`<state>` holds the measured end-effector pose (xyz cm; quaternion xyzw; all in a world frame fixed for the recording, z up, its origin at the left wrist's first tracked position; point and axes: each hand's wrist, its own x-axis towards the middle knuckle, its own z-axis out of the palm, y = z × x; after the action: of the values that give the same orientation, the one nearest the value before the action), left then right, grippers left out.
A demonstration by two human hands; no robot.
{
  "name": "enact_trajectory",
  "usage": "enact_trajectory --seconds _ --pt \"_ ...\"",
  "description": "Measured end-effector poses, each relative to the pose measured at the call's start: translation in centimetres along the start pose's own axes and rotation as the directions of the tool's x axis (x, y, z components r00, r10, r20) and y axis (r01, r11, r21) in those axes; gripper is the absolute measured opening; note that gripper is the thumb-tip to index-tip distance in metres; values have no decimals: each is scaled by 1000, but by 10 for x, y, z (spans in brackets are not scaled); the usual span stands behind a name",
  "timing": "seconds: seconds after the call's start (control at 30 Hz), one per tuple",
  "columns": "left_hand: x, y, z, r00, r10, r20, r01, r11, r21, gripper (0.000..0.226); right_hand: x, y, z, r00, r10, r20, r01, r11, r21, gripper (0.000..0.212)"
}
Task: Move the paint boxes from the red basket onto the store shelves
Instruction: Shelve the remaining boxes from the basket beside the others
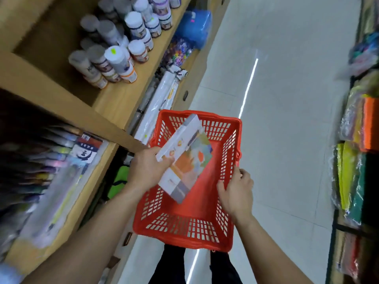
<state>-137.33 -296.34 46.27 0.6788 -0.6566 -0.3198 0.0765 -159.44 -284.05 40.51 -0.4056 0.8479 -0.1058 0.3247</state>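
My left hand (147, 167) grips the paint box (185, 160) at its long left edge, thumb on the cover and fingers curled underneath, so the box hangs tilted over the inside of the red basket (184, 236). The box's far corner rises past the basket's far rim, and I cannot tell whether its near corner touches the basket's bottom. My right hand (235, 189) clasps the basket's right wall, thumb against the inner face and fingers bent over the rim just below the handle hinge. The box is flat and rectangular, with a white side band bearing small orange marks and a cover of orange, grey, pale blue and yellow patches; the print is too blurred to read. Just left of the basket, the front edge of the wooden shelves (114, 103) runs close to its left rim, and my left wrist sits between the two. On the shelf board up and left of the basket stand white-capped bottles (121, 62), and wrapped paper rolls (158, 99) lie along the lower ledge beyond its far left corner. Left of the basket, a lower shelf holds rows of coloured pens (51, 160), blurred. Right of the basket and beyond it, pale tiled floor (287, 99) lies open, and a rack of coloured packets (352, 171) stands well apart to the right.
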Motion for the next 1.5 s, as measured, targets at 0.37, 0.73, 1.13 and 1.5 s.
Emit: enact_trajectory --seconds 0.37,0.73,1.13,1.5 --pt "-227 29 -146 898 -299 -322 53 801 -596 11 -127 -98 -82 821 -532 209 267 679 684 37" --pt "-367 -18 -226 619 -503 -604 -185 654 -734 8 -253 -240 -130 443 -879 175 345 347 872 45" --pt "-453 -123 -316 457 -649 -609 -86 649 -756 28 -403 -369 -75 244 -925 290 513 377 771 29" --pt "-461 -188 -322 454 -635 -625 263 766 -587 106 -455 -457 2 275 -874 401 856 412 312 28"
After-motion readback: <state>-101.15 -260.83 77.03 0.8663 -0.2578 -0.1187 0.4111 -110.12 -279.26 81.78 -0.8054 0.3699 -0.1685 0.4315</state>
